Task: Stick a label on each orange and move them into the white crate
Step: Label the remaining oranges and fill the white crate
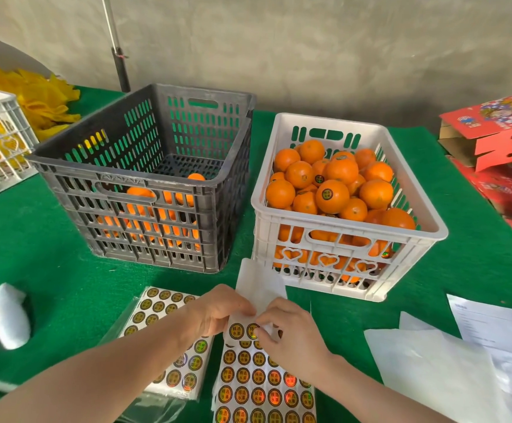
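While pinched, sheet of round gold-and-black paper labels (261, 377): laid before white slatted plastic crate (328, 121).
Left hand (215, 309): sheet's top gripped.
Right hand (291, 331): top-row label (250, 330) pinched.
Round oranges (332, 195): heaped inside crate.

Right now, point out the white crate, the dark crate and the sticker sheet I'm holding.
white crate (328, 119): head view, far rim.
dark crate (120, 174): head view, near rim above the handle.
sticker sheet (261, 380): head view, middle rows of labels.
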### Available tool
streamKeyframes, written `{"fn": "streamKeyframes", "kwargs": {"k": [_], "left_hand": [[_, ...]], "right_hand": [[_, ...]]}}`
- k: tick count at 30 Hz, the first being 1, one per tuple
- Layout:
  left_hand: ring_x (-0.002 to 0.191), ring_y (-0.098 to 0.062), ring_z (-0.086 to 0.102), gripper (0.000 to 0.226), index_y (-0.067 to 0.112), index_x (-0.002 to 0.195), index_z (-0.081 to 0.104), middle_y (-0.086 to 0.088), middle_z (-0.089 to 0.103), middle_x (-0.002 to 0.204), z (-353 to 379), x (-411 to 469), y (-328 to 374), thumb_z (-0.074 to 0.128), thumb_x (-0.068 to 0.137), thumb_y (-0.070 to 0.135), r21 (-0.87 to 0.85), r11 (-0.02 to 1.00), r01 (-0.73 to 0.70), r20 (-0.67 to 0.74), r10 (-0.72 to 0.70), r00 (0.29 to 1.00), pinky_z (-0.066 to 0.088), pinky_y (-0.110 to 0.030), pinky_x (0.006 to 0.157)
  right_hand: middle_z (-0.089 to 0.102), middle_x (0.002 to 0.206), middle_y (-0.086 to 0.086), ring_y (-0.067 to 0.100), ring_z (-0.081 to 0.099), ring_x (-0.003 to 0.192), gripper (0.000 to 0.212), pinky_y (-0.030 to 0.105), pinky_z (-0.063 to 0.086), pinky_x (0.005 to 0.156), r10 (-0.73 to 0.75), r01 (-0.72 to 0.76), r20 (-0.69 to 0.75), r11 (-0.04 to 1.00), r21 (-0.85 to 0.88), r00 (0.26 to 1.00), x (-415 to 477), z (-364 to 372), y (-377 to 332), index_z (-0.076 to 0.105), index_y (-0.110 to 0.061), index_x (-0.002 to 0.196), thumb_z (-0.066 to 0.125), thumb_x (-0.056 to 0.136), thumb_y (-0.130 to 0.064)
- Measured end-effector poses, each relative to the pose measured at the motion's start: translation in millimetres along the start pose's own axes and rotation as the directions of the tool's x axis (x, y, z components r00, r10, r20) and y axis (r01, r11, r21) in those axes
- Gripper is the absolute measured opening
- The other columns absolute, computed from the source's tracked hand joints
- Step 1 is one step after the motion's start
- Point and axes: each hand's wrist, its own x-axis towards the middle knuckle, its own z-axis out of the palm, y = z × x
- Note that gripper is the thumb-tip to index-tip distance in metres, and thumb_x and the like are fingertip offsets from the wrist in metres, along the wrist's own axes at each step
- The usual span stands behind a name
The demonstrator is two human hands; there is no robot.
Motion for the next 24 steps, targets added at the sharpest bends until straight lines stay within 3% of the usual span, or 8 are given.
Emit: {"fn": "streamKeyframes", "kwargs": {"k": [3, 8, 13, 17, 19, 21, 23, 24], "left_hand": [[0.083, -0.037, 0.065, 0.023, -0.009, 0.099, 0.064, -0.029, 0.064, 0.099, 0.5, -1.0, 1.6, 0.062, 0.077, -0.017, 0.002, 1.0, 0.017, 0.013, -0.017, 1.0, 0.056, -0.04, 0.07], [0.075, -0.033, 0.066, 0.022, -0.006, 0.098, 0.063, -0.024, 0.065, 0.09, -3.4, 0.4, 1.2, 0.061, 0.079, -0.017, 0.02, 0.999, 0.038, 0.047, -0.039, 0.998, 0.055, -0.035, 0.058], [0.099, -0.035, 0.066, 0.03, -0.006, 0.109, 0.064, -0.021, 0.069, 0.103, -12.4, 1.0, -7.7, 0.065, 0.079, -0.012, 0.202, 0.979, 0.001, 0.109, -0.024, 0.994, 0.056, -0.041, 0.084], [0.087, -0.015, 0.066, 0.019, 0.009, 0.095, 0.062, -0.002, 0.067, 0.093, -9.3, -1.9, -18.3, 0.073, 0.079, 0.007, 0.501, 0.865, -0.034, 0.164, -0.056, 0.985, 0.053, -0.018, 0.069], [0.101, -0.016, 0.057, 0.043, 0.011, 0.113, 0.054, 0.002, 0.058, 0.104, -7.2, -6.7, -18.1, 0.075, 0.078, 0.025, 0.75, 0.652, -0.111, 0.105, 0.048, 0.993, 0.046, -0.012, 0.074], [0.123, -0.019, 0.042, 0.075, 0.014, 0.14, 0.034, -0.001, 0.045, 0.13, -9.4, -20.3, -10.7, 0.071, 0.079, 0.038, 0.875, 0.451, -0.177, 0.059, 0.265, 0.963, 0.039, -0.024, 0.099], [0.123, -0.011, 0.042, 0.065, 0.023, 0.14, 0.037, 0.008, 0.044, 0.133, -22.5, -43.5, 6.5, 0.063, 0.084, 0.042, 0.888, 0.363, -0.284, 0.049, 0.538, 0.841, 0.036, -0.026, 0.105], [0.111, -0.004, 0.049, 0.047, 0.025, 0.131, 0.048, 0.013, 0.051, 0.122, -32.9, -55.2, 17.4, 0.06, 0.087, 0.04, 0.861, 0.332, -0.386, 0.067, 0.678, 0.732, 0.042, -0.021, 0.098]], "right_hand": [[0.063, 0.085, 0.003, 0.006, 0.052, 0.076, 0.007, 0.021, 0.042, 0.073, 0.025, -0.026, 0.02, 0.999, 0.041, 0.999, 3.9, -1.6, -0.4, 0.074, -0.008, 0.081, 0.068, 0.081, -0.014], [0.063, 0.078, 0.003, 0.013, 0.057, 0.073, 0.007, 0.027, 0.05, 0.067, -0.062, 0.058, 0.075, 0.997, 0.051, 0.995, 6.3, -5.2, -3.0, 0.07, -0.006, 0.072, 0.066, 0.078, -0.005], [0.061, 0.069, -0.007, 0.006, 0.054, 0.066, 0.025, 0.019, 0.046, 0.065, 0.274, -0.32, 0.168, 0.857, 0.404, 0.947, 24.6, -20.3, -8.3, 0.063, -0.022, 0.066, 0.067, 0.081, -0.002], [0.061, 0.067, -0.006, 0.008, 0.054, 0.065, 0.018, 0.02, 0.045, 0.066, 0.287, -0.328, 0.159, 0.798, 0.506, 0.945, 44.2, -39.8, -21.8, 0.065, -0.017, 0.07, 0.068, 0.082, -0.004], [0.062, 0.064, -0.01, 0.002, 0.055, 0.062, 0.017, 0.016, 0.045, 0.063, 0.25, -0.276, 0.124, 0.793, 0.543, 0.96, 56.9, -49.9, -33.3, 0.065, -0.019, 0.07, 0.068, 0.082, -0.007], [0.063, 0.068, -0.012, -0.001, 0.056, 0.066, 0.019, 0.014, 0.046, 0.064, 0.189, -0.163, 0.012, 0.81, 0.563, 0.982, 74.0, -61.0, -47.5, 0.064, -0.022, 0.071, 0.067, 0.083, -0.007], [0.064, 0.076, -0.013, 0.0, 0.058, 0.074, 0.013, 0.012, 0.046, 0.068, 0.106, -0.007, -0.14, 0.821, 0.572, 0.984, 95.5, -71.6, -63.0, 0.064, -0.023, 0.078, 0.065, 0.084, -0.011], [0.063, 0.08, -0.013, 0.001, 0.059, 0.078, 0.009, 0.011, 0.046, 0.07, 0.056, 0.074, -0.214, 0.829, 0.555, 0.975, 108.6, -75.4, -70.4, 0.063, -0.022, 0.083, 0.062, 0.084, -0.013]]}}
